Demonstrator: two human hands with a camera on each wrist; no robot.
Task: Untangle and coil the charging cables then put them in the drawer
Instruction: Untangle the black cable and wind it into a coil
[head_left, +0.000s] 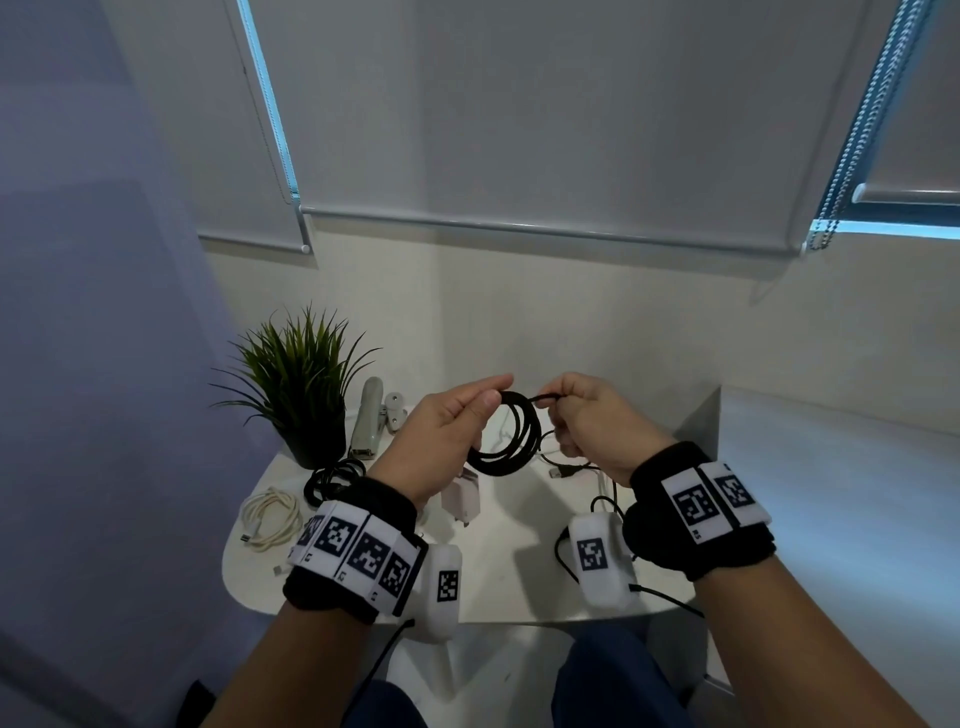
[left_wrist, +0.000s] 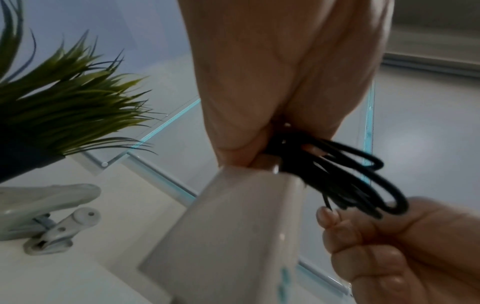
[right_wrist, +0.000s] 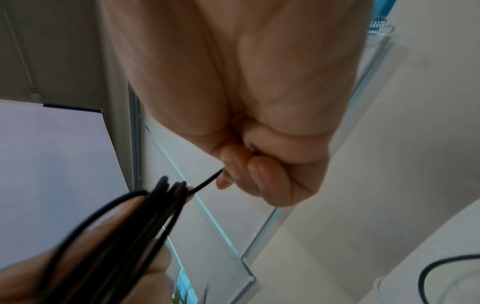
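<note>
A black charging cable hangs as a coil of several loops above the white table. My left hand pinches the top of the coil between thumb and fingers. To its right, my right hand pinches the cable's free end, fingers curled. A coiled white cable and a coiled black cable lie at the table's left. Loose cable with a USB plug lies under my right hand. No drawer is visible.
A potted green plant stands at the back left, with a grey stapler beside it. A white power adapter lies below my left hand. Closed roller blinds cover the window behind. My knees show under the table edge.
</note>
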